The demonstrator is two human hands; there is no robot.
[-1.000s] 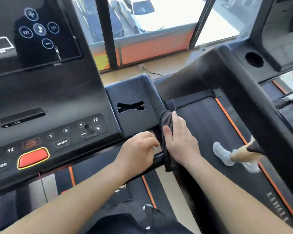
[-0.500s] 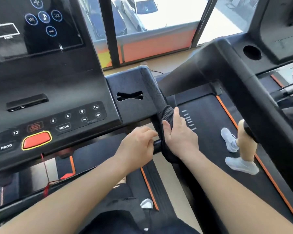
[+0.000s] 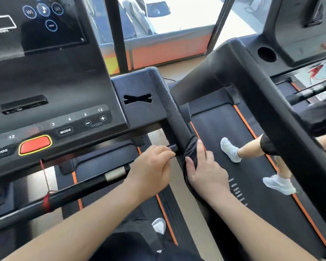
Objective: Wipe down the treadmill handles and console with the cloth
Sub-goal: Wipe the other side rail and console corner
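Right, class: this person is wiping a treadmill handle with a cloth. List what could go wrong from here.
1. The cloth is held round the handle by the right hand alone; its loose lower end might slip off and drop.
2. The red cord hangs from the console to the bar that the left hand grips; wiping along there may snag it.
3. The screen is lit, so wiping the buttons could trigger something.
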